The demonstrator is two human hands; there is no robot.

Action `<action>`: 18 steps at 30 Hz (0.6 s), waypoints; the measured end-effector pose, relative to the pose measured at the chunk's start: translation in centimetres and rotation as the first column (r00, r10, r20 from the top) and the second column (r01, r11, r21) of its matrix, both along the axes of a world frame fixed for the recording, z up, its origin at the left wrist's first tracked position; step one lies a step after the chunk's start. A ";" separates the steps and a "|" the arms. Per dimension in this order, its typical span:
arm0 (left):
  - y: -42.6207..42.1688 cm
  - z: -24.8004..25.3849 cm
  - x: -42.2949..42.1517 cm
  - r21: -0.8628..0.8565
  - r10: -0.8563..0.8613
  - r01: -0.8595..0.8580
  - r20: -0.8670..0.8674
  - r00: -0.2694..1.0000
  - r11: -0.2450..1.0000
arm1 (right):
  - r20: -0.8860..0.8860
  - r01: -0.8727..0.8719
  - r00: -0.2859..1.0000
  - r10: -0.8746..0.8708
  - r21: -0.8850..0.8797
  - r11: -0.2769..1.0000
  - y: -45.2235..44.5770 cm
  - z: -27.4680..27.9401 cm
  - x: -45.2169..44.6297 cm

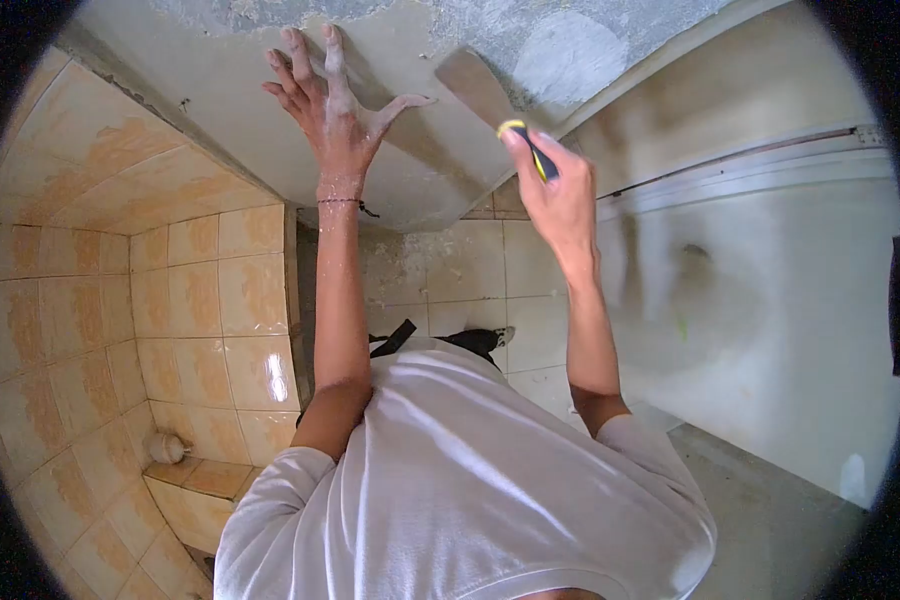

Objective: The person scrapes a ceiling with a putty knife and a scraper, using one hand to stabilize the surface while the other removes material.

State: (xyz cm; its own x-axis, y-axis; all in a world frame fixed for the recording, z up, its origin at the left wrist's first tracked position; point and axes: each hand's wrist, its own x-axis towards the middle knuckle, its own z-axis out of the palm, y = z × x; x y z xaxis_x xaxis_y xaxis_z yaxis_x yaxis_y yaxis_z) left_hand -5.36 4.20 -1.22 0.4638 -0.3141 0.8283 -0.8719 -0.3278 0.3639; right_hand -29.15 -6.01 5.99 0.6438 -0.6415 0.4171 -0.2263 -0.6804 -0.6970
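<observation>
My left hand [338, 115], dusted with white powder, has its fingers spread against the pale wall surface [220, 85]. In my right hand [558, 185] is the black and yellow handle of a putty knife [478, 88]. Its wide metal blade points up and left, at the border between the smooth pale surface and a rough grey area [490, 25]. A round whitish patch [572, 57] shows on that rough area, right of the blade.
Orange and cream wall tiles [255, 280] line the left side, with a tiled ledge [215, 478] low down. On the right stands a pale panel [760, 290] below a long metal strip [740, 155]. Floor tiles [465, 260] and a dark shoe [480, 342] show below.
</observation>
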 end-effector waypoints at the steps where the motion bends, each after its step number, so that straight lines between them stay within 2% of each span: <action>1: -0.1 0.0 -0.1 -0.005 0.001 -0.001 -0.003 1.000 1.000 | -0.003 0.005 1.000 -0.005 0.002 1.000 0.1 0.1 0.5; 3: -0.3 -0.3 0.0 -0.011 0.001 -0.001 -0.004 1.000 1.000 | 0.041 -0.051 0.998 0.055 -0.108 0.993 0.4 0.2 1.5; 6: -0.4 -0.7 0.2 -0.007 -0.026 0.026 -0.101 0.995 1.000 | 0.076 -0.007 0.997 0.012 -0.065 0.998 2.1 0.7 -0.3; 9: -0.1 -0.5 0.0 -0.012 -0.027 0.026 -0.088 0.996 1.000 | 0.030 0.020 0.999 -0.019 -0.022 1.000 1.5 0.0 -0.3; 11: -0.4 -0.6 0.3 -0.049 -0.029 0.028 -0.009 1.000 0.998 | -0.109 0.026 0.994 -0.033 -0.065 0.998 0.8 -0.4 0.5; 12: -0.5 -0.4 0.4 -0.051 -0.027 0.026 -0.005 1.000 0.998 | -0.105 0.024 0.994 -0.031 -0.067 0.997 1.0 -0.2 0.4; 14: -0.1 -0.2 0.1 0.039 0.048 -0.048 0.023 0.999 0.998 | 0.034 0.043 0.999 -0.042 -0.014 0.999 2.3 0.2 -0.6; 18: 0.0 -0.1 -0.1 0.034 0.029 -0.030 0.041 0.999 0.999 | -0.063 0.077 0.995 -0.079 -0.033 0.996 1.2 0.7 -0.3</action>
State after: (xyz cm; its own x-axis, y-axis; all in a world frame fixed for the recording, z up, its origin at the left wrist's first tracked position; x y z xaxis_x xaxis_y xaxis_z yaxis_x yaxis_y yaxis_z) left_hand -5.46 4.17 -1.31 0.4397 -0.3296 0.8355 -0.8753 -0.3656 0.3165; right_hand -29.40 -4.81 6.73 0.6186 -0.6783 0.3965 -0.3234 -0.6797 -0.6583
